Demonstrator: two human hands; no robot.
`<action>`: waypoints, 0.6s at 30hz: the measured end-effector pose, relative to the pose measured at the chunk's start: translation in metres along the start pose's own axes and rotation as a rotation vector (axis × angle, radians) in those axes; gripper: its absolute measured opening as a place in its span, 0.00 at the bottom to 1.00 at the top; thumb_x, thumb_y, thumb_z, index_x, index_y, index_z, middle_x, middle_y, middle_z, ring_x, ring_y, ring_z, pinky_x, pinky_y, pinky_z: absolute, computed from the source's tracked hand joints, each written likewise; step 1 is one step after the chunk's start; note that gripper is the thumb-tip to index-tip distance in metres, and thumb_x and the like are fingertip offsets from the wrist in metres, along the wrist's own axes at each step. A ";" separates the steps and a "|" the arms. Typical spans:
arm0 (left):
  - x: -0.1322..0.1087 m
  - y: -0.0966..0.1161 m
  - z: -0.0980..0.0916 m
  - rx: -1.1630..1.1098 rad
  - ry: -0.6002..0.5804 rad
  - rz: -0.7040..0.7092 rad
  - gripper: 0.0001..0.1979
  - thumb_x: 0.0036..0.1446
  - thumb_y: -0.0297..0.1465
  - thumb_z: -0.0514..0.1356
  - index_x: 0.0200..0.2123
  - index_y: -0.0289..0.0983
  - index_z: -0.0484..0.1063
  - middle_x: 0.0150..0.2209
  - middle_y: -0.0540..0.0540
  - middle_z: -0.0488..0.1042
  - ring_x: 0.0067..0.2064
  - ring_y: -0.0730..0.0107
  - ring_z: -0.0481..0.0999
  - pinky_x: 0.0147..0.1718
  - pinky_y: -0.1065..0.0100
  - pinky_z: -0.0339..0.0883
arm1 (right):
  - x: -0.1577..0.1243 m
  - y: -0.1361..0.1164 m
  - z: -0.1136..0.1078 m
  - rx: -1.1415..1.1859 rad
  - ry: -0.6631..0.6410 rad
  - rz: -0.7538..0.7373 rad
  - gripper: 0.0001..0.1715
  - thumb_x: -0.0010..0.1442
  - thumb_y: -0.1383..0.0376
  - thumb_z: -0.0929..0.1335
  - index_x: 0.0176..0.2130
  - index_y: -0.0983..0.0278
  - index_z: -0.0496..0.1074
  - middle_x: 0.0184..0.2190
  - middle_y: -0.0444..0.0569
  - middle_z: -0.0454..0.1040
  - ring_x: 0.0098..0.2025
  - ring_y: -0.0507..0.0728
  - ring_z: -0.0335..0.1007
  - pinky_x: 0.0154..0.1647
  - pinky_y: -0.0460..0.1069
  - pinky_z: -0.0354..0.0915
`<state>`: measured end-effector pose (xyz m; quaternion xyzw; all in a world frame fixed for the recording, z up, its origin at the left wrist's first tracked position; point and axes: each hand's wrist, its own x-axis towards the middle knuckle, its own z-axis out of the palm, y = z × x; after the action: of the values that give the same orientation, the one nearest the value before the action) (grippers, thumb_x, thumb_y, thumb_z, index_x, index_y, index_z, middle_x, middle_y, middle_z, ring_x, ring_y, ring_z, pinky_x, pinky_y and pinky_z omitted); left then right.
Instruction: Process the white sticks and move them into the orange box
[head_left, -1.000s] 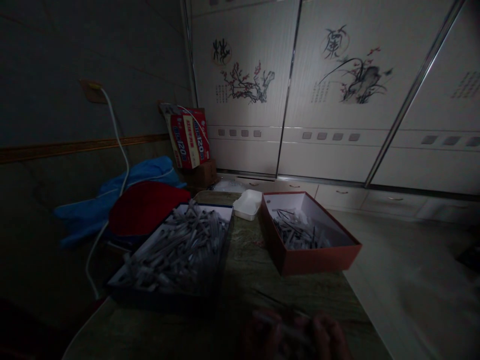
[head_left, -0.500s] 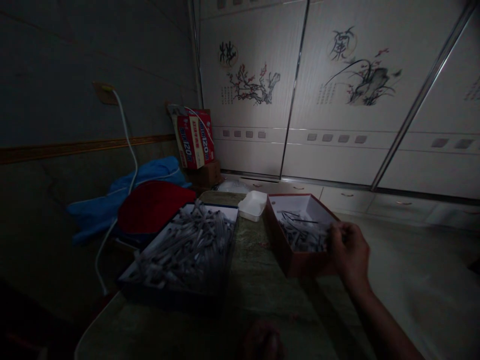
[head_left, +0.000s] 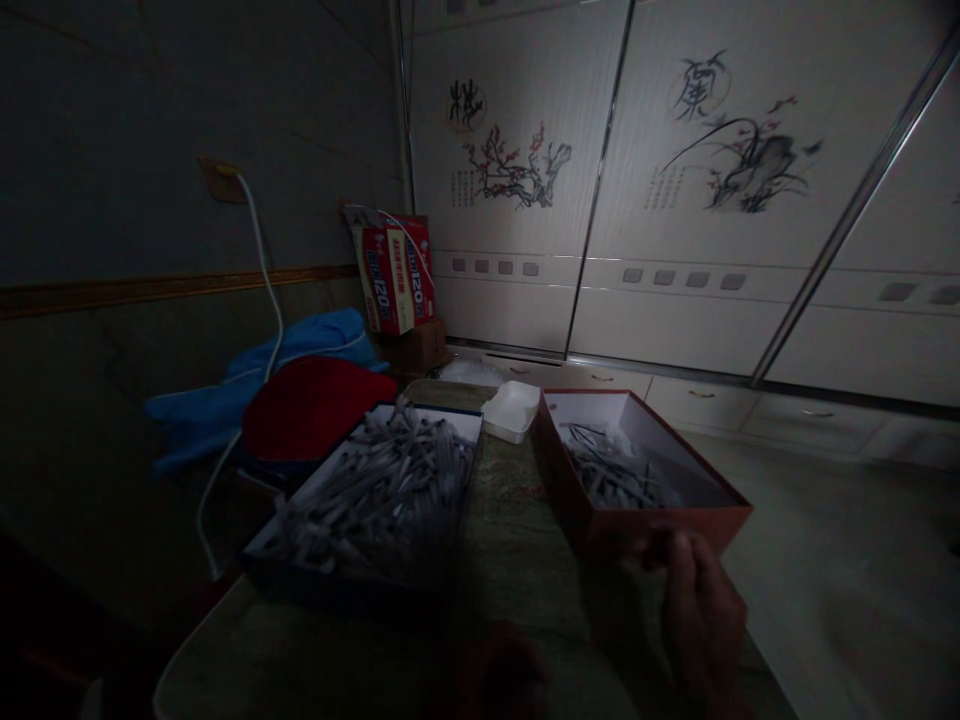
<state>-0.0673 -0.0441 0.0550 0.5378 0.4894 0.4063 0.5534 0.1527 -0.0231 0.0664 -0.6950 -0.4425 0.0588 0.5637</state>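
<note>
My right hand (head_left: pixel 697 610) hovers low over the table just in front of the red box (head_left: pixel 660 515). Its fingers are loosely curled and apart, with nothing seen in them. The red box holds a small heap of thin grey sticks (head_left: pixel 615 475). My left hand (head_left: pixel 499 675) is a dark shape at the bottom edge, too dim to read its fingers. Left of it, a dark blue box (head_left: pixel 360 585) is piled high with several grey stick-like pieces (head_left: pixel 382 490).
A small white tray (head_left: pixel 511 410) sits between the boxes at the table's far edge. Red cloth (head_left: pixel 311 405) and blue cloth (head_left: pixel 225 400) lie to the left, crossed by a white cable (head_left: pixel 262 250). A red carton (head_left: pixel 394 270) stands by the painted sliding doors (head_left: pixel 675 180).
My right hand has drawn back from inside the red box toward me, down to the table's near side. The view has shifted slightly right.
</note>
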 end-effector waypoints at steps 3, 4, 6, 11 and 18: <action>0.018 0.032 -0.037 0.398 0.016 0.212 0.04 0.48 0.32 0.61 0.26 0.41 0.76 0.27 0.47 0.78 0.31 0.62 0.75 0.34 0.67 0.66 | -0.040 0.010 0.010 0.078 -0.153 0.089 0.27 0.58 0.43 0.57 0.25 0.59 0.68 0.20 0.47 0.72 0.25 0.56 0.67 0.25 0.47 0.61; 0.028 0.042 -0.051 0.564 -0.007 0.276 0.08 0.53 0.32 0.57 0.30 0.41 0.76 0.32 0.46 0.78 0.34 0.62 0.75 0.36 0.66 0.66 | -0.048 0.015 0.013 0.093 -0.187 0.091 0.28 0.56 0.42 0.58 0.25 0.59 0.69 0.21 0.48 0.72 0.25 0.57 0.67 0.25 0.47 0.62; 0.052 0.056 -0.079 0.895 0.007 0.338 0.12 0.56 0.27 0.51 0.34 0.38 0.74 0.36 0.43 0.78 0.40 0.60 0.75 0.40 0.65 0.65 | -0.056 0.026 0.020 0.112 -0.232 0.085 0.29 0.53 0.39 0.60 0.25 0.60 0.70 0.23 0.50 0.74 0.27 0.58 0.69 0.27 0.48 0.64; 0.101 0.054 -0.127 1.430 0.019 0.122 0.17 0.51 0.18 0.49 0.39 0.34 0.73 0.45 0.36 0.76 0.49 0.55 0.71 0.49 0.60 0.59 | -0.054 0.044 0.024 0.141 -0.271 0.083 0.28 0.50 0.39 0.62 0.25 0.59 0.72 0.21 0.49 0.74 0.26 0.58 0.69 0.29 0.49 0.65; 0.112 0.042 -0.136 1.481 0.000 0.055 0.16 0.54 0.20 0.47 0.36 0.33 0.73 0.42 0.32 0.76 0.46 0.51 0.74 0.44 0.56 0.62 | -0.057 0.055 0.029 0.149 -0.268 0.033 0.25 0.47 0.41 0.66 0.28 0.58 0.72 0.24 0.48 0.75 0.27 0.59 0.70 0.31 0.50 0.64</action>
<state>-0.1754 0.0961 0.0931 0.7824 0.6216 -0.0165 0.0353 0.1316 -0.0391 -0.0139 -0.6443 -0.4969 0.1930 0.5484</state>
